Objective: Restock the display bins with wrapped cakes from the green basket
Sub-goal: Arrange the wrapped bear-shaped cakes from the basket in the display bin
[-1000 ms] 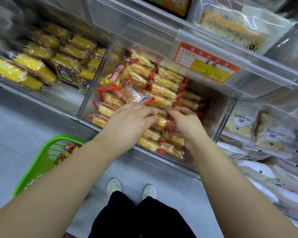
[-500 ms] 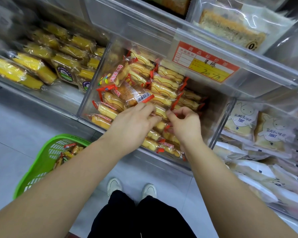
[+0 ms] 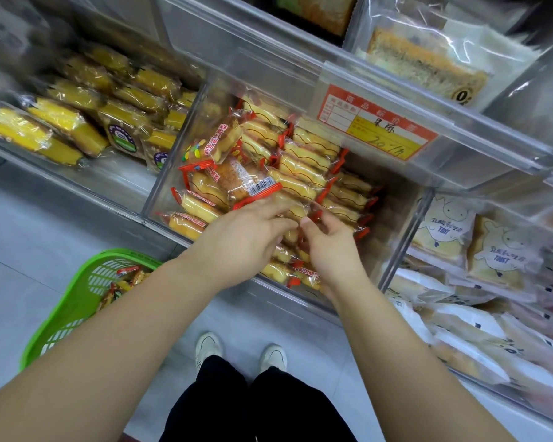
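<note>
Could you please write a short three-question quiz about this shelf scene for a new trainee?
1. True or false: the green basket stands on the floor at the person's left.
2. Which bin are both hands in? A: the red-wrapped cakes bin; B: the toast bin.
3. Fill in: the price label hangs ___ the bin with the hands.

Key: 1 true; 2 A, left hand, right hand; 3 above.

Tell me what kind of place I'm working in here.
Most likely a shop's bakery or snack aisle. Clear plastic display bins hold rows of red-edged wrapped cakes, a red and yellow price tag is clipped to the upper bin, and a green plastic basket with more stock sits on the floor.
</note>
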A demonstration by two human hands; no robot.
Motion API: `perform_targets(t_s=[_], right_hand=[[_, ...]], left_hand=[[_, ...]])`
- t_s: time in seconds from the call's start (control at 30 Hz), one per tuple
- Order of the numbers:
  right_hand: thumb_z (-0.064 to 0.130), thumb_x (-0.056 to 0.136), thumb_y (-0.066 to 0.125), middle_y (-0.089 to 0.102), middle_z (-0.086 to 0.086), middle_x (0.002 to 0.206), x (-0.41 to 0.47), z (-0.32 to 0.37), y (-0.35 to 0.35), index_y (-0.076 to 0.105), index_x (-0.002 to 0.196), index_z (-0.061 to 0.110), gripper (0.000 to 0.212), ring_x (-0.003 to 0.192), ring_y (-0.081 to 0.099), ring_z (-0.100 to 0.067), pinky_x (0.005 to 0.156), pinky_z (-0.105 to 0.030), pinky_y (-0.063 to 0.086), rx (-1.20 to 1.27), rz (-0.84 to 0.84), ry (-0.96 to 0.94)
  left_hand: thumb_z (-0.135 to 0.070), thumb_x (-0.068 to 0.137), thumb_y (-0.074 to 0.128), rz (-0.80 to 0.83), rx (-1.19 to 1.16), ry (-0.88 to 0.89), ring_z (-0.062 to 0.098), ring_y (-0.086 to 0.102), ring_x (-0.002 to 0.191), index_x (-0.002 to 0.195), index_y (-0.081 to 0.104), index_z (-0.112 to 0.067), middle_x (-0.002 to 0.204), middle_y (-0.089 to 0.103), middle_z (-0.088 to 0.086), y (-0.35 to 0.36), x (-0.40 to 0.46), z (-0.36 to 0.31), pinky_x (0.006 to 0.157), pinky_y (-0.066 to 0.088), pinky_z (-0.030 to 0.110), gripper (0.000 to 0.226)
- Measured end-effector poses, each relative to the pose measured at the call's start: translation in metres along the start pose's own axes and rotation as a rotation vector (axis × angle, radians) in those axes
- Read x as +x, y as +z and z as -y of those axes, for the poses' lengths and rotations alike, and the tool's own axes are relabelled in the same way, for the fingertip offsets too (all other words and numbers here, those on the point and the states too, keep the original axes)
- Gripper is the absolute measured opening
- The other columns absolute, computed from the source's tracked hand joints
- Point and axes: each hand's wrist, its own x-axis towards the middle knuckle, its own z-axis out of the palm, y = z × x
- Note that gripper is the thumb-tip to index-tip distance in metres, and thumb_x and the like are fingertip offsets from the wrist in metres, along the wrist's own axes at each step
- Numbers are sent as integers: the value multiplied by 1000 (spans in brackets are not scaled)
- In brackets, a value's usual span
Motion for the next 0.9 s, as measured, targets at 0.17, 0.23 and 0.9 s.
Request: perform_targets(t_s=[0.17, 0.23, 0.9], right_hand=[[24, 86, 63, 58, 7, 104, 2, 16, -19, 52, 121, 23, 37, 88, 56, -4, 76, -28, 53, -215, -182, -200], [25, 84, 64, 57, 6, 105, -1, 29, -12, 53, 109, 29, 28, 87, 55, -1, 78, -28, 53, -354, -214, -417], [39, 84, 53, 70, 3, 95, -5, 39, -15, 63, 107, 30, 26, 74, 63, -13, 58, -22, 45, 360, 147, -166]], left_hand=[[-8, 87, 56, -437, -220, -46, 20, 61, 97, 101, 69, -14, 102, 67, 1, -29, -13, 9, 82, 50, 35, 20], [-7, 85, 57, -602, -220, -155, 20, 54, 99, 96, 67, -12, 100, 62, 3, -36, -14, 18, 84, 39, 24, 16], [-32, 94, 40, -807, -764, -524, 9, 57, 97, 115, 54, -27, 109, 61, -9, -35, -10, 36, 80, 48, 30, 26]])
